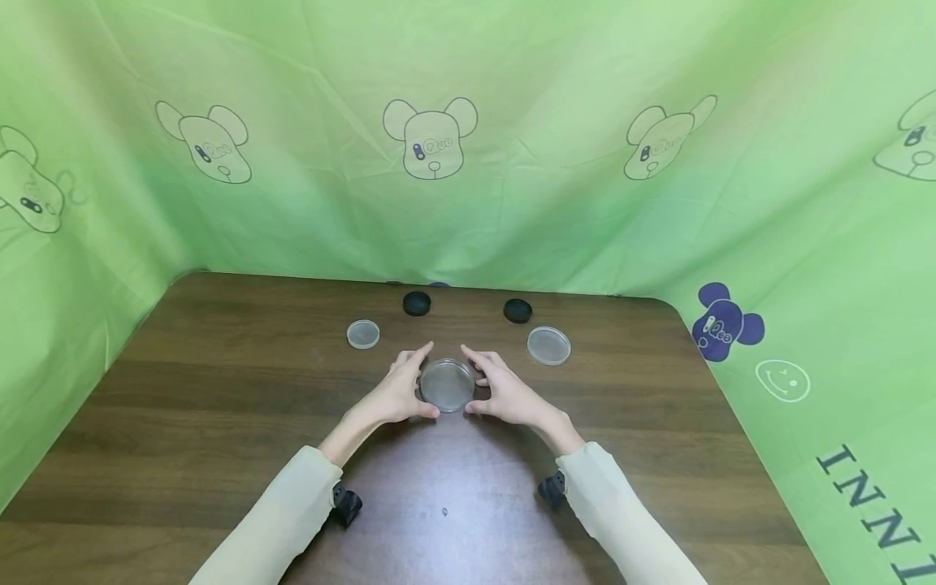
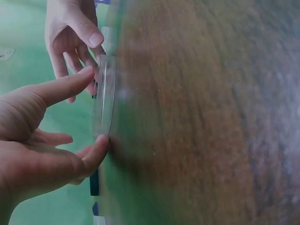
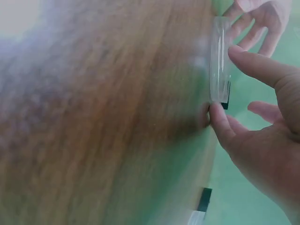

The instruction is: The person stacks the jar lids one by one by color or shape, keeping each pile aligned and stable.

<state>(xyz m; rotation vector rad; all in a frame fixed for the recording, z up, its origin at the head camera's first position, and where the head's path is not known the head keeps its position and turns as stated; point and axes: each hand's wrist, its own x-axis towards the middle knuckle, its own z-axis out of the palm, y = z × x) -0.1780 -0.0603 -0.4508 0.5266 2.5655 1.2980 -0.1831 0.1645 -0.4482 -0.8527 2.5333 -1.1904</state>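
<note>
A clear round dish (image 1: 448,386) lies flat on the wooden table between both hands; the left wrist view shows the dish (image 2: 107,98) edge-on, and so does the right wrist view (image 3: 219,61). The left hand (image 1: 398,393) is spread at its left side, index finger past the far rim, thumb by the near rim. Mirroring it, the right hand (image 1: 508,392) spans the right side. In the wrist views the left hand (image 2: 47,126) and right hand (image 3: 267,126) have loosely extended fingers close to the rim. Whether fingertips touch it is hard to tell.
Behind the hands on the table (image 1: 219,390) are a small clear disc (image 1: 363,334), two black round pieces, left (image 1: 417,304) and right (image 1: 517,310), and a larger clear disc (image 1: 549,345). A green printed curtain (image 1: 512,219) borders the table's back and sides.
</note>
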